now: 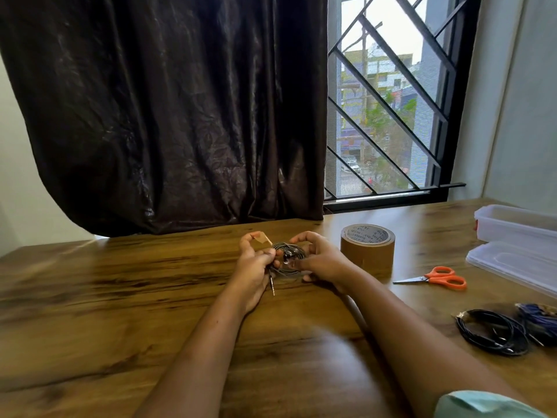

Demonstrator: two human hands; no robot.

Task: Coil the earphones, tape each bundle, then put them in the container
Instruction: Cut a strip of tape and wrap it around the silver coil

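Observation:
A coiled grey earphone bundle [290, 257] is held just above the wooden table [120, 297] between both hands. My left hand [254, 263] pinches the coil's left side, with a small strip of brown tape [261, 237] stuck at its raised fingertips. My right hand [321, 257] curls round the coil's right side. The jack plug [272, 285] hangs down below my left hand. A roll of brown tape [367, 244] stands right of my hands. The clear container [518, 224] sits at the far right, its lid [512, 263] lying in front of it.
Orange-handled scissors [437, 278] lie between the tape roll and the lid. A black coiled earphone bundle [491, 331] and a blue one [539, 319] rest near the table's right edge. A dark curtain [168, 116] hangs behind the table.

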